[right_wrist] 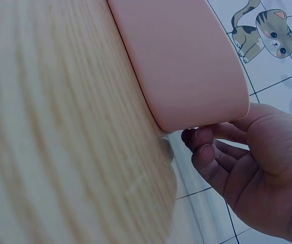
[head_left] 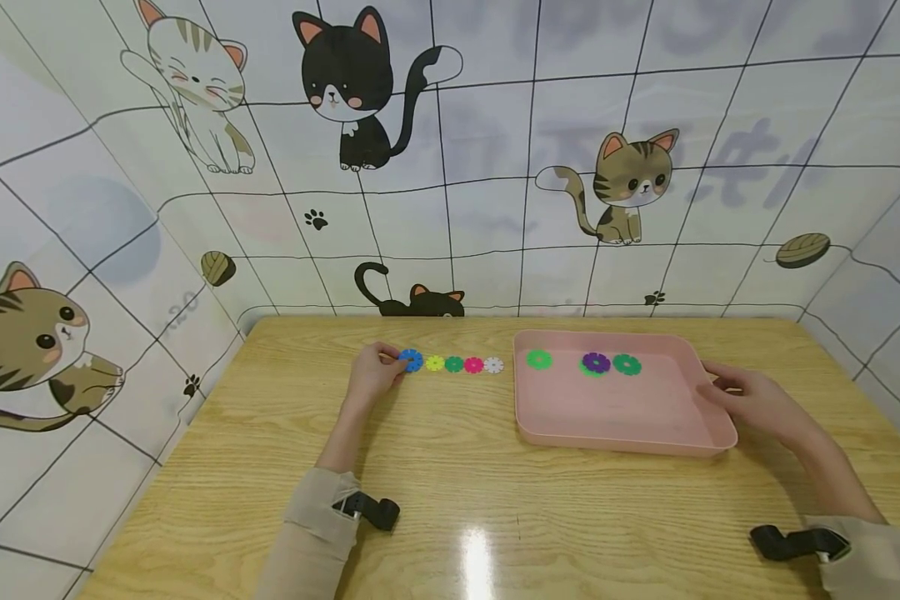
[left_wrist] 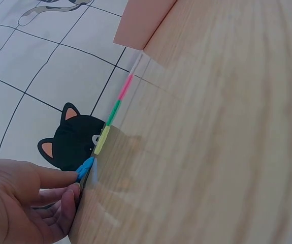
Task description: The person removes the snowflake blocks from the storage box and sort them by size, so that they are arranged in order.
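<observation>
My left hand pinches a blue notched plastic disc between thumb and fingers. In the left wrist view the blue disc is tilted, its lower edge close to the table, just short of the yellow disc. From the yellow disc a row runs right: a green disc, a pink disc and a white disc, all lying flat. My right hand grips the right side of a pink tray, thumb over its rim; the right wrist view shows fingers below its outer wall.
Inside the tray, toward its back, lie a light green disc, a purple disc overlapping another light green one, and a darker green disc. The wooden table ends at a wall printed with cats.
</observation>
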### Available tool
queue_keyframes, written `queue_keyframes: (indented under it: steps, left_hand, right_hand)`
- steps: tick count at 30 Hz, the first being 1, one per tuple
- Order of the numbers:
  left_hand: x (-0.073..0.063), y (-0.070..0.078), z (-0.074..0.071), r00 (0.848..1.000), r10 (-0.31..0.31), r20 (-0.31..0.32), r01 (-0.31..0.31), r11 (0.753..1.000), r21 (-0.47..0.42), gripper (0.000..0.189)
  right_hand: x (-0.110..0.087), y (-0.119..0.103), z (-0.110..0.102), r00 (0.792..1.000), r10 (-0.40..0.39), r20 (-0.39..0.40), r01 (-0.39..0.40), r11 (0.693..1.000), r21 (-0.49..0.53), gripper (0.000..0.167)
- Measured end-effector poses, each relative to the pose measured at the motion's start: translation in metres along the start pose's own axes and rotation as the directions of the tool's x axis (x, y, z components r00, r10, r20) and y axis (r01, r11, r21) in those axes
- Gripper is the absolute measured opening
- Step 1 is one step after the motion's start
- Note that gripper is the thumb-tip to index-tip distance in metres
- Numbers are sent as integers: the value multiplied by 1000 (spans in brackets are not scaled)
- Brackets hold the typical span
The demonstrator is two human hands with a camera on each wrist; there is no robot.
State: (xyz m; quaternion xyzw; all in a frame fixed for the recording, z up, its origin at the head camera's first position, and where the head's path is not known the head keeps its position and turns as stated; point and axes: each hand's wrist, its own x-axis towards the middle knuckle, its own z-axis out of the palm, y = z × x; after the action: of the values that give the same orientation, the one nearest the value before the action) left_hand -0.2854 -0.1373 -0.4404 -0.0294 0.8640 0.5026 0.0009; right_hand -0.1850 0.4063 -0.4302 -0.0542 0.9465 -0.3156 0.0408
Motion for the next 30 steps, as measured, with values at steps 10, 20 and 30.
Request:
queue_keyframes:
  steps: [10, 20, 30]
  left_hand:
    - [1, 1, -1, 1000, 5, 11, -5, 1000, 13, 18]
    - [-2, 4, -4, 999, -25, 28, 26, 1000, -7, 20]
    - [-9, 19, -3, 999, 40, 31, -40, 999, -21, 20]
  right_hand:
    - [0, 0, 0, 1000, 14, -1, -14, 1000, -4, 65]
    - [1, -2, 0, 1000, 15, 4, -15, 1000, -1, 65]
    - [1, -1, 0, 1000, 20, 8, -20, 1000, -1, 66]
